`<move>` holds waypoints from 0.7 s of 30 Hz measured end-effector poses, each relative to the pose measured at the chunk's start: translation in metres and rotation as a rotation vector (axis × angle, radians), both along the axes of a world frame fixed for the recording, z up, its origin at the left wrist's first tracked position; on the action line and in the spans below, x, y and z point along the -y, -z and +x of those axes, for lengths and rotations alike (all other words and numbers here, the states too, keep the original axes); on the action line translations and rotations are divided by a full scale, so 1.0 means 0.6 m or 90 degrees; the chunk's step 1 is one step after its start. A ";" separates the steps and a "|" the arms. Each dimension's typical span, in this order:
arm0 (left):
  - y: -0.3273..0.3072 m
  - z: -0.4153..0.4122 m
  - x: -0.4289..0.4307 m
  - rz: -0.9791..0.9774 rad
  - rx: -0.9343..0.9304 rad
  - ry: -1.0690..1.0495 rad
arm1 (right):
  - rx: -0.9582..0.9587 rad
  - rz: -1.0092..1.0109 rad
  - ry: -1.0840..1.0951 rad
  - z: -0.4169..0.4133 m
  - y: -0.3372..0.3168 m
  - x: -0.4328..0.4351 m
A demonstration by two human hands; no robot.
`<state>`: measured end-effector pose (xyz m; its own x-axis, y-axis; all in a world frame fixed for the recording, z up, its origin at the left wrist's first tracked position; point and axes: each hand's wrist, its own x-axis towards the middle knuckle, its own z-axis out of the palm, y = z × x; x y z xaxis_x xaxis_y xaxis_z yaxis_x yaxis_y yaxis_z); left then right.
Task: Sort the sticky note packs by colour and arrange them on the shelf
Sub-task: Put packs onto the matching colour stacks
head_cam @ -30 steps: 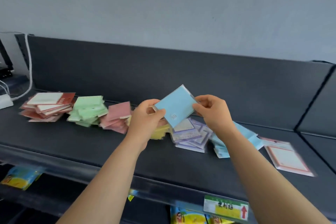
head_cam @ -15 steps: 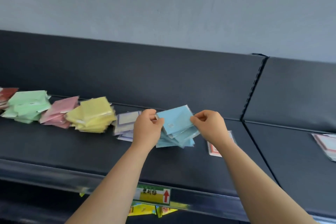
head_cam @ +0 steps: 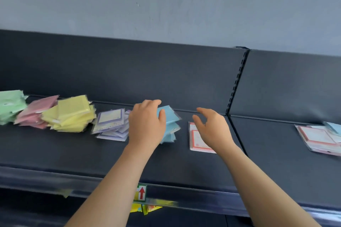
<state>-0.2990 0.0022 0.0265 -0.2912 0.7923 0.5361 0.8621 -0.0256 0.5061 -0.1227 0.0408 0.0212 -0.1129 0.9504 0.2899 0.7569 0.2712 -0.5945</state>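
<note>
Blue sticky note packs (head_cam: 169,117) centre frame on shelf (head_cam: 73,151), left hand (head_cam: 146,125) fingers curled over top one. Right hand (head_cam: 212,127) beside, fingers apart.

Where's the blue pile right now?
Head view: the blue pile sits mid-shelf, gripped by the left hand, between the purple pile on its left and a red-bordered pack on its right.

On the dark grey flat metal shelf (head_cam: 55,153), left section, in a row near the back edge from the left end: pile of green plastic-wrapped sticky note packs (head_cam: 11,105), pink pile (head_cam: 36,110) touching it, yellow pile (head_cam: 72,114) overlapping the pink, purple-bordered pile (head_cam: 112,125) just beside, light blue pile (head_cam: 170,123), then one red-bordered white pack (head_cam: 196,140) flat by the section's right end. On the right section, near the right edge, a loose heap of red-bordered and blue packs (head_cam: 317,138).
</note>
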 end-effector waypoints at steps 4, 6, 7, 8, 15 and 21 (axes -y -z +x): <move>-0.010 0.064 -0.009 0.012 -0.044 0.080 | 0.047 0.001 0.062 0.052 -0.006 0.017; -0.008 0.095 -0.015 0.010 -0.062 0.115 | 0.057 0.013 0.090 0.082 -0.004 0.021; -0.004 0.114 -0.018 0.005 -0.069 0.132 | 0.059 0.015 0.107 0.102 -0.001 0.025; 0.000 0.130 -0.019 -0.002 -0.075 0.146 | 0.062 0.014 0.120 0.120 0.003 0.028; 0.037 0.281 -0.028 -0.069 -0.037 0.272 | 0.070 0.003 0.219 0.289 0.035 0.034; 0.078 0.427 -0.055 -0.168 -0.060 0.305 | 0.133 -0.041 0.275 0.470 0.060 0.020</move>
<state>-0.0427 0.0352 -0.0203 0.1740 0.9353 0.3080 0.8268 -0.3087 0.4702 0.1594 0.0286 -0.0149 0.2461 0.9385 0.2421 0.8975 -0.1263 -0.4226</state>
